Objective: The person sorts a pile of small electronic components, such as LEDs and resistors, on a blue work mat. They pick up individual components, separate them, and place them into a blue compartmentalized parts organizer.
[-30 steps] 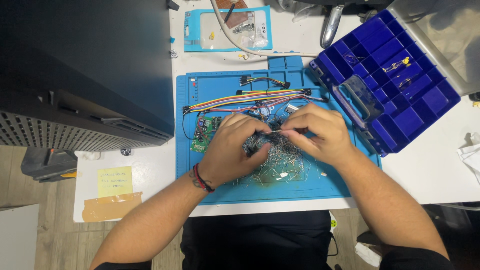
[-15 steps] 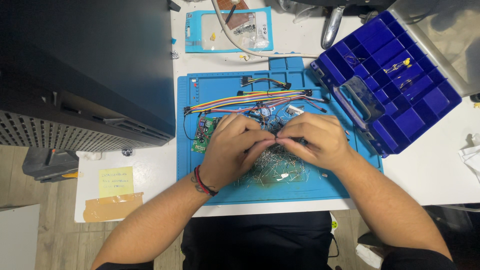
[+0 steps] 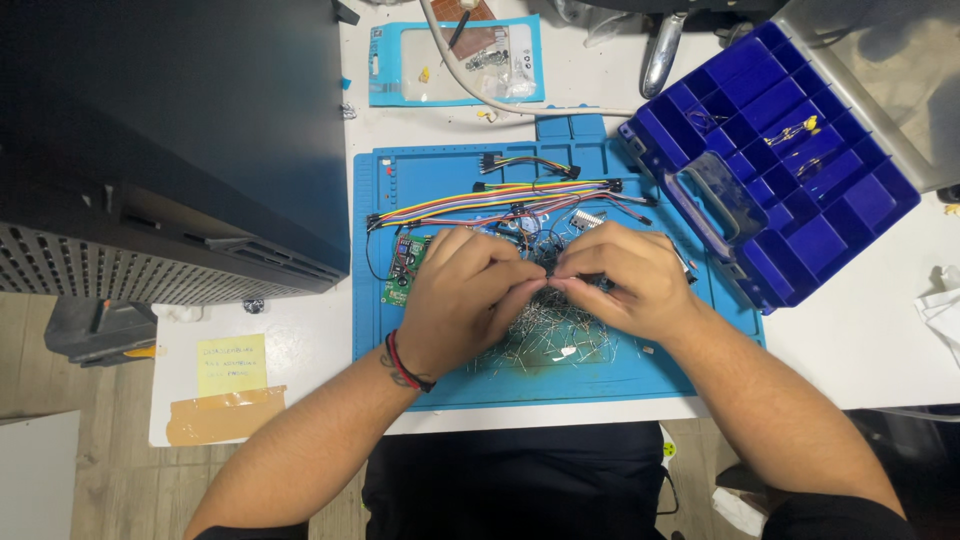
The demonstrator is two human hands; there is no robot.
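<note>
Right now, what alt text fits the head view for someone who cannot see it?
Two bare hands, left hand and right hand, pinch a small dark part together over a blue rubber work mat strewn with thin metal wire pieces; an open blue compartment box sits right.

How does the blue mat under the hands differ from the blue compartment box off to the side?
The blue mat lies flat on the white table, squared to its edge; the blue compartment box sits at an angle with its lid open. The mat is lighter blue and strewn with coloured jumper wires and loose metal component leads; the box is darker blue, its many cells nearly bare. Both are blue and rest on the same table.
</note>
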